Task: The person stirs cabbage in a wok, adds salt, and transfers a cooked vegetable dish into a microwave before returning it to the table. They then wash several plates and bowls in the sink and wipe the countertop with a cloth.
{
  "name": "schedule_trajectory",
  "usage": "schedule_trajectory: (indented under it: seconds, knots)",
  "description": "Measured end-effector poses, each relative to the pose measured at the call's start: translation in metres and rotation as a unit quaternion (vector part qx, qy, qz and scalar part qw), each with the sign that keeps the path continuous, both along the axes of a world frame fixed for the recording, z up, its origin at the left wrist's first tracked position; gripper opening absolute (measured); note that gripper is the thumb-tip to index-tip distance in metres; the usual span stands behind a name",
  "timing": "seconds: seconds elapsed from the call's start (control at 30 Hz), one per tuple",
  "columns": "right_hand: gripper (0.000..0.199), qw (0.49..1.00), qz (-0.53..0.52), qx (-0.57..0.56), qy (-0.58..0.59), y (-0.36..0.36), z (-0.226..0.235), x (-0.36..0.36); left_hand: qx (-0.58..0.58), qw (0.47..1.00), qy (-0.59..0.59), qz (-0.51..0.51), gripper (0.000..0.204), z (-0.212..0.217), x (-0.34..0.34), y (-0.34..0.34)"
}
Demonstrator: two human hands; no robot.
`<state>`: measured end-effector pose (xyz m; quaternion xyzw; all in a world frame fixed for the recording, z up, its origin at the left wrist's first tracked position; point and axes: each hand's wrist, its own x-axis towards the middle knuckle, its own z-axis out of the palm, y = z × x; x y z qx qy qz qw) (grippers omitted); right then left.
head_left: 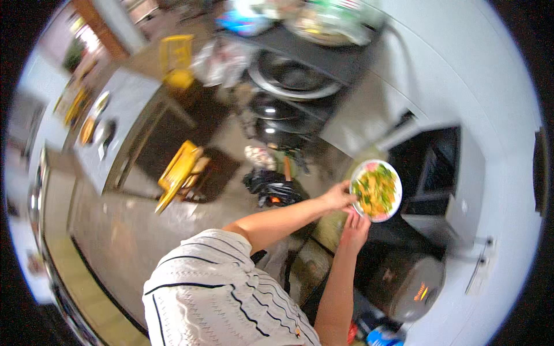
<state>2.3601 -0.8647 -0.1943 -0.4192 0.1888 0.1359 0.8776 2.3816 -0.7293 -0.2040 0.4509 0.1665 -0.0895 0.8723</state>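
Held a white bowl point(381, 218) out in both hands, toward the right side of the view, just in front of or above a dark boxy appliance point(433, 167). Could not make out any contact between the two. Gripped the bowl's left rim with the left hand point(339, 196), and steadied its lower edge with the right hand point(356, 226), closed against the outside; could not tell the exact placing of the fingers hidden beneath. Had the bowl already well loaded with yellow and green food point(376, 190), to all appearances cut, mixed and dished up. Judged the filling done on that account, but the putting down not: not yet set on any surface, nor let go by either hand. Saw nearby a rounded cooker point(407, 288) with a lit orange display, and, farther off, a black plastic bag point(271, 187) and a yellow chair point(178, 173), both blurred and untouched.
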Motion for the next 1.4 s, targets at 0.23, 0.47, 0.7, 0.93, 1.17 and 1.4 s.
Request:
schedule_trajectory:
  seconds: [0.23,0.47,0.7,0.93,1.17,1.4]
  knots:
    - [0.049,0.988,0.149,-0.035,0.014,0.122,0.038,-0.140,-0.010,0.986,0.011,0.166,0.056,0.054,-0.189,0.124]
    - [0.032,0.948,0.310,0.021,0.072,0.294,0.054,-0.292,-0.015,0.933,0.011,0.359,0.059,0.082,-0.397,0.270]
    - [0.032,0.891,0.438,0.016,0.120,0.463,0.051,-0.493,0.024,0.856,0.107,0.505,0.055,0.074,-0.619,0.406]
    - [0.028,0.850,0.502,-0.013,0.161,0.596,0.011,-0.614,0.024,0.818,0.121,0.562,0.049,0.062,-0.759,0.523]
    - [0.018,0.858,0.506,-0.046,0.079,0.712,-0.026,-0.625,-0.073,0.832,0.076,0.545,0.058,0.011,-0.775,0.639]
    - [0.020,0.865,0.478,-0.138,0.066,0.848,-0.078,-0.570,-0.148,0.838,0.103,0.514,0.059,-0.027,-0.714,0.789]
